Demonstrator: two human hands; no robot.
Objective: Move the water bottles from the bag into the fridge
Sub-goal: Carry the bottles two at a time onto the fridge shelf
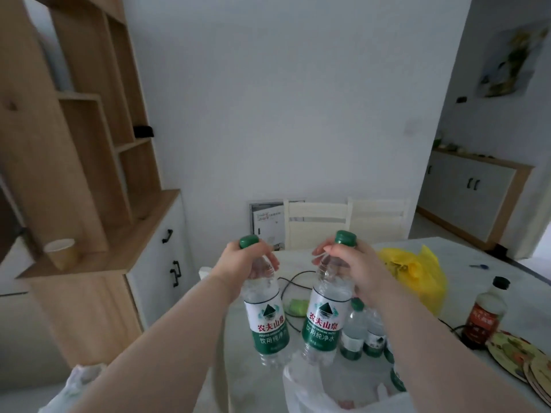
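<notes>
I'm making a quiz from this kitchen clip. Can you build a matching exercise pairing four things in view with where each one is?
Things:
1. paper cup
2. yellow bag
3. dark sauce bottle
4. left-hand water bottle

Places:
A. held up in a hand
B. on the wooden counter at left
C. on the table, right of the hands
D. on the table, beside the round mats

Pairs: 1-B, 2-C, 3-D, 4-A

Two held water bottles [269,326] [323,323]: labels read 农夫山泉, 饮用纯净水. Sauce bottle [484,315], right of them: label illegible.
</notes>
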